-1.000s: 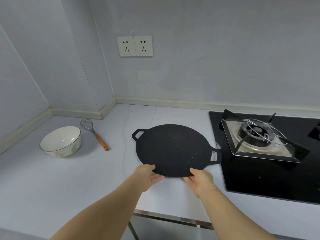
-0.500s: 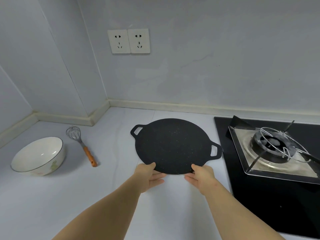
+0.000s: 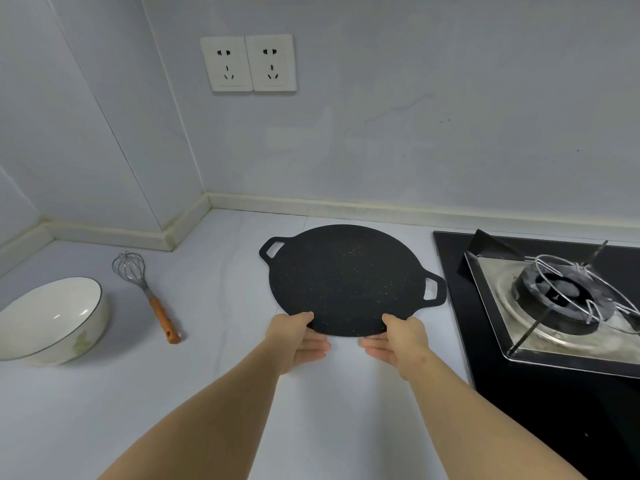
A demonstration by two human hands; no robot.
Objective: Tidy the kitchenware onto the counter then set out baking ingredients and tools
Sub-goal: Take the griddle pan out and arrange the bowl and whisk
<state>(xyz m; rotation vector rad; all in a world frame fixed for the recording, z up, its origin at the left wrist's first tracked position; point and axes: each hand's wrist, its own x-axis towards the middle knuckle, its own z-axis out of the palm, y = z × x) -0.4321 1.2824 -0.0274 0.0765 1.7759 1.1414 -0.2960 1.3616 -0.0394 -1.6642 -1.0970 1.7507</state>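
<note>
A flat round black griddle pan [image 3: 349, 277] with two loop handles is at the middle of the pale counter [image 3: 214, 393], its near edge lifted a little. My left hand [image 3: 296, 337] holds the near rim left of centre, thumb on top and fingers underneath. My right hand [image 3: 400, 341] holds the near rim right of centre the same way. A white bowl [image 3: 52, 318] with a dark rim stands at the far left. Beside it lies a wire whisk [image 3: 147, 292] with an orange handle.
A black gas hob [image 3: 540, 393] with a steel burner tray and wire pot support [image 3: 571, 292] fills the right side, close to the pan's right handle. Two wall sockets [image 3: 247, 64] sit above the counter. The wall and its corner close off the back and left.
The view has dropped closer to the counter and shifted right, so bowl and whisk sit further left. The pan has moved slightly further back in both hands' hold.
</note>
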